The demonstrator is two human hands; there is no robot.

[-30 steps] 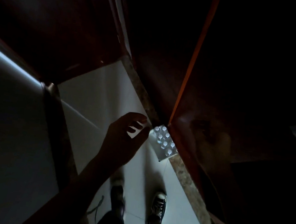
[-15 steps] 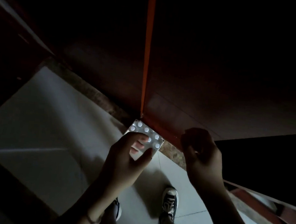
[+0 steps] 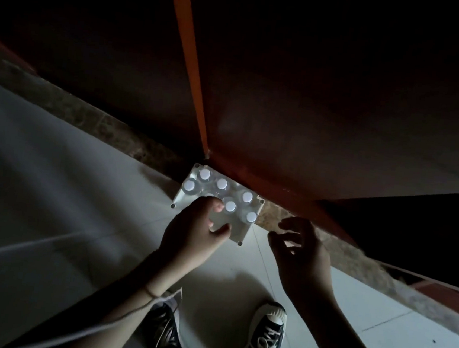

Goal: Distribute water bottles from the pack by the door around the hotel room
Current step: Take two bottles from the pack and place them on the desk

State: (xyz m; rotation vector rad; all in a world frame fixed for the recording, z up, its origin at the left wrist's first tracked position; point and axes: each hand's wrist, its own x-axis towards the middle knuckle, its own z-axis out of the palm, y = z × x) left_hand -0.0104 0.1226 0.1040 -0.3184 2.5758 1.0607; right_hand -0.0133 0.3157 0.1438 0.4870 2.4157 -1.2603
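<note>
A shrink-wrapped pack of water bottles [image 3: 220, 198] with white caps stands on the pale tiled floor, in the corner by the dark wooden door [image 3: 300, 110]. My left hand [image 3: 193, 235] is over the pack's near-left part, fingers and thumb curved apart, hiding some caps. In this dim light I see nothing gripped and cannot tell whether it touches the wrap. My right hand [image 3: 302, 255] hovers just right of the pack with fingers spread and empty.
A speckled stone threshold [image 3: 108, 130] runs along the foot of the door and wall. An orange-lit door edge [image 3: 188, 64] rises from the corner. My two sneakers [image 3: 262, 338] stand on the tiles right below the hands. A dark opening lies at right [image 3: 415, 227].
The view has swung and closed in on the pack. My left hand has dropped lower over the bottles. My right hand came into view half a second ago and has since opened its fingers beside the pack.
</note>
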